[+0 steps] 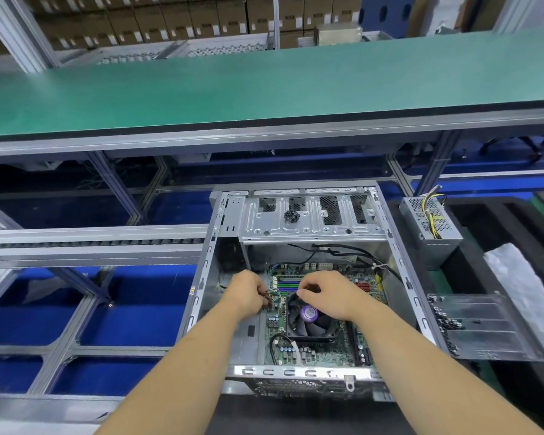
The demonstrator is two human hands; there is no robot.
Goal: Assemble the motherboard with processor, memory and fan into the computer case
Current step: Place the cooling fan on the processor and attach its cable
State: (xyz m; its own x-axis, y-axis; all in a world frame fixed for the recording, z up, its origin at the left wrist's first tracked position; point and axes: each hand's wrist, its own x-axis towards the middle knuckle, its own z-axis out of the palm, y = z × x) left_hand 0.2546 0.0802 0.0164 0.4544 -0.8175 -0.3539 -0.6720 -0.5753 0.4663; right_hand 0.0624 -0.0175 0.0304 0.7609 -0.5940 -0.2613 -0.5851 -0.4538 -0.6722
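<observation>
Motherboard (321,350) lies flat inside computer case (299,372), fan (308,321) mounted. Left hand (248,293) pinches the thin coloured wires (276,293) at the board's left edge; right hand (330,296) pinches something small above the fan. Judgement: align connector squarely, seat gently. Power supply (431,227) stands beyond.

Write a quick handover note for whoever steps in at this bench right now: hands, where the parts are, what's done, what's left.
Left hand: pinches a bundle of thin coloured wires at the motherboard's left edge.
Right hand: fingers curled at the fan's top edge; what it holds is unclear.
Done: motherboard with fan lies inside the open computer case.
Left: plugging in those wires. The power supply sits outside, right of the case, along with a clear tray.
</observation>
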